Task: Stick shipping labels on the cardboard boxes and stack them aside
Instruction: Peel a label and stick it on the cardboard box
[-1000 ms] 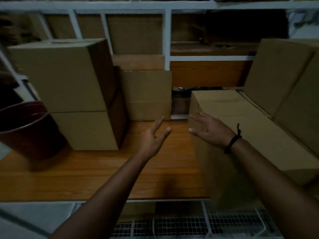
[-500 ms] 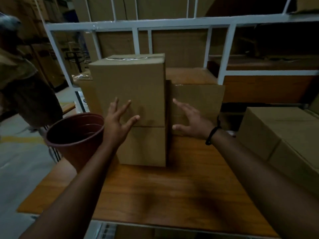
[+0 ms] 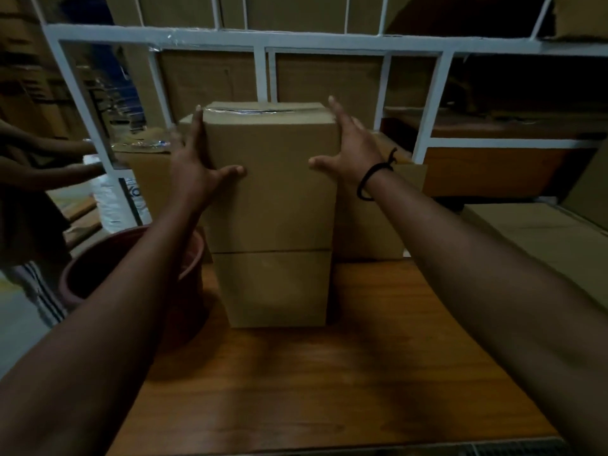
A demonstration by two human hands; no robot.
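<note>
The brown wooden table top [image 3: 329, 383] lies below both forearms. A plain brown cardboard lower box [image 3: 273, 287] stands on it, under and between the two hands. The plain brown cardboard upper box [image 3: 273, 179] sits squarely on top of it, between the palms. Its front face is bare; a glossy clear tape strip [image 3: 256, 110] runs along its top, level with the fingertips.

The left hand [image 3: 194, 172] lies flat against the upper box's left side, fingers straight and pointing up, thumb spread across the front face. The right hand [image 3: 352, 149] mirrors it on the right edge and carries a black cord wristband [image 3: 375, 179]. Neither hand curls round the box; both press it with extended fingers.

A red-brown round plastic pot [image 3: 98, 268] stands under the left forearm. Another brown cardboard carton [image 3: 368, 225] stands just behind the right wrist. A white metal rack frame [image 3: 263, 37] rises beyond the fingertips.
</note>
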